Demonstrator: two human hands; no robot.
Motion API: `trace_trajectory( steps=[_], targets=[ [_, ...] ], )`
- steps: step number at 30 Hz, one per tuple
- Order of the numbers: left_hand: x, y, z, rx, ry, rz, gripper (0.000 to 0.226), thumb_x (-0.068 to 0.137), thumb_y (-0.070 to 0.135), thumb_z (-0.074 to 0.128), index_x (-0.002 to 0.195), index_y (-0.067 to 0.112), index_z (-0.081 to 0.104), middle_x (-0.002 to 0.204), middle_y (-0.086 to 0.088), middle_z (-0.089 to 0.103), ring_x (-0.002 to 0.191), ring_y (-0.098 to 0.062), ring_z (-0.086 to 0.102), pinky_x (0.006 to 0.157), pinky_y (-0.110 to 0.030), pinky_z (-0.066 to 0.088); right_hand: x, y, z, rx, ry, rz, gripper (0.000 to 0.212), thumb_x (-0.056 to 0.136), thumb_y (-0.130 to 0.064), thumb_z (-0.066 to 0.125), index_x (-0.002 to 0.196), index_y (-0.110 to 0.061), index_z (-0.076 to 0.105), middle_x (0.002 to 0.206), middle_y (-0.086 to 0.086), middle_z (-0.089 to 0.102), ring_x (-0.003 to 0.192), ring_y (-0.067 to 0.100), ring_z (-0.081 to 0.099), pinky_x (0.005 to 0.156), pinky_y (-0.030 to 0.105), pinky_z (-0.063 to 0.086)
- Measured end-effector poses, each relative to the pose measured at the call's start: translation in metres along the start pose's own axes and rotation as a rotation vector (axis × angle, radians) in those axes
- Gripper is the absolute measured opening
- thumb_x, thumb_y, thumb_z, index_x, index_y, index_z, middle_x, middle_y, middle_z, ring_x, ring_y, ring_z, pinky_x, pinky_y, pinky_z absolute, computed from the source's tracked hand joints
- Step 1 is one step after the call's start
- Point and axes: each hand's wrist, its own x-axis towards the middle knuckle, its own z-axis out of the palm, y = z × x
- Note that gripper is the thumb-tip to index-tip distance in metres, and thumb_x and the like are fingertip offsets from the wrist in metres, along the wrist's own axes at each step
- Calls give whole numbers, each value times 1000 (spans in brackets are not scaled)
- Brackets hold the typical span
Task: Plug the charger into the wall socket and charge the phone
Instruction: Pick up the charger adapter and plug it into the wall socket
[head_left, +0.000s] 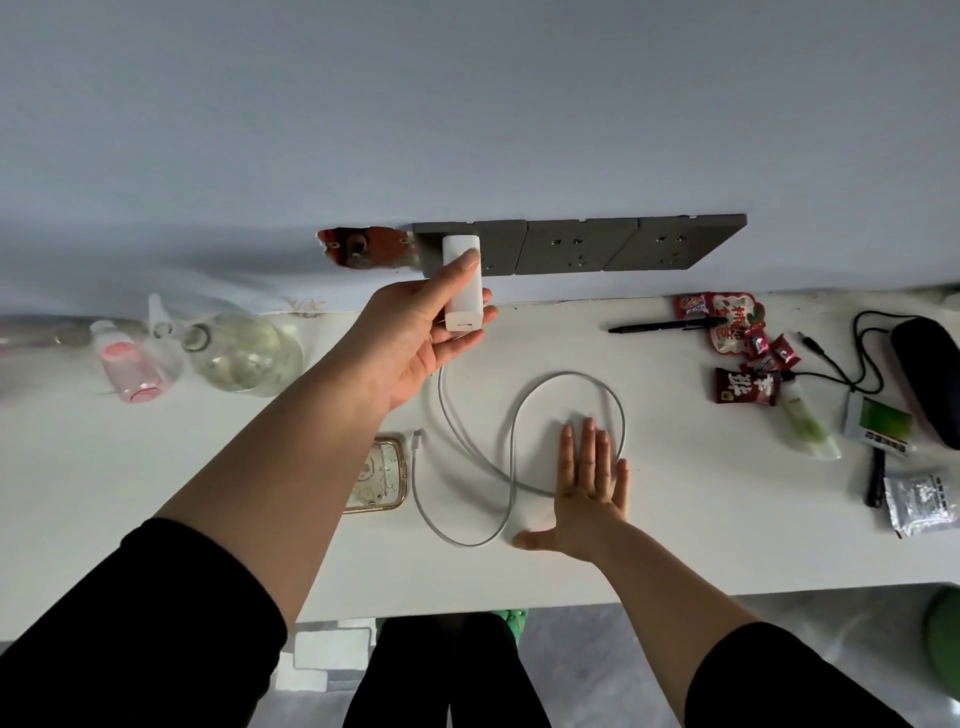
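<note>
My left hand (423, 338) grips the white charger block (461, 283), whose far end meets the leftmost outlet of the grey wall socket strip (576, 244). A white cable (511, 452) runs down from the charger and loops over the white table (701, 519). Its free plug (417, 436) lies beside the phone (378, 475), which rests face down in a gold-rimmed patterned case, partly hidden by my left forearm. My right hand (584, 483) lies flat on the table, fingers spread, over part of the cable loop.
An open hole in the wall (358, 249) sits left of the sockets. Glass jars (244, 351) and a pink bottle (127, 369) stand at the left. A black pen (665, 326), snack packets (737, 332), a black case with cord (924, 379) and a foil sachet (919, 501) lie at the right.
</note>
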Motion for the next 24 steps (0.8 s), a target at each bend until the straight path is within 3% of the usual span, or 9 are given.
trace_trajectory(
  steps=[3,5,9,11,13,15,18,21,24],
  targets=[
    [-6,-4,-23,6,-80,-117,68,79,67,47,115,10,56,117,-9,67,112,-20,64,97,-37,50,0,0,0,1,3,3,145,55,-82,60,122,-18,-52,127,5,-61,120,24,-53,112,51,-20],
    [-13,-21,-43,15,-5,-199,72,77,73,43,113,12,54,113,-6,66,110,-18,63,91,-35,52,-1,0,0,4,6,8,146,54,-82,60,124,-18,-51,130,6,-59,122,23,-51,113,51,-19],
    [-38,-86,-68,368,315,-235,21,88,32,61,79,13,62,82,-9,62,82,-23,59,72,-32,48,-1,-1,0,2,8,15,147,52,-84,60,123,-18,-52,127,6,-61,124,23,-50,113,51,-18],
    [-40,-114,-72,572,348,-184,18,84,20,67,69,14,60,72,-13,58,73,-26,55,70,-35,46,0,-2,0,3,10,15,148,51,-84,60,122,-18,-53,122,6,-64,124,23,-50,113,51,-18],
    [-37,-129,-70,703,372,-153,11,79,16,69,74,10,62,73,-20,61,74,-36,62,68,-35,43,0,-2,0,2,7,16,149,51,-84,60,122,-19,-53,120,5,-66,123,23,-51,113,50,-19],
    [-31,-134,-65,845,392,-109,14,77,12,67,89,4,65,85,-21,68,83,-34,66,68,-29,41,1,-2,1,-1,6,20,149,51,-84,60,121,-19,-54,118,4,-67,122,22,-52,113,50,-19],
    [-26,-135,-57,769,357,-129,23,80,0,56,102,0,65,91,-19,71,81,-31,71,75,-36,56,1,-2,1,2,7,22,149,51,-84,60,119,-20,-56,116,3,-68,122,22,-52,113,49,-19],
    [-29,-131,-53,979,325,-91,28,80,14,66,106,3,65,100,-17,71,96,-32,66,81,-32,50,-1,-3,1,4,14,16,149,51,-83,61,117,-20,-56,118,3,-67,123,21,-51,113,50,-18],
    [-20,-119,-48,1097,418,45,48,79,32,69,118,9,56,115,-16,61,111,-35,55,93,-40,45,-2,-4,0,6,22,14,149,51,-83,62,118,-20,-56,119,3,-66,124,21,-50,114,51,-17]
  ],
)
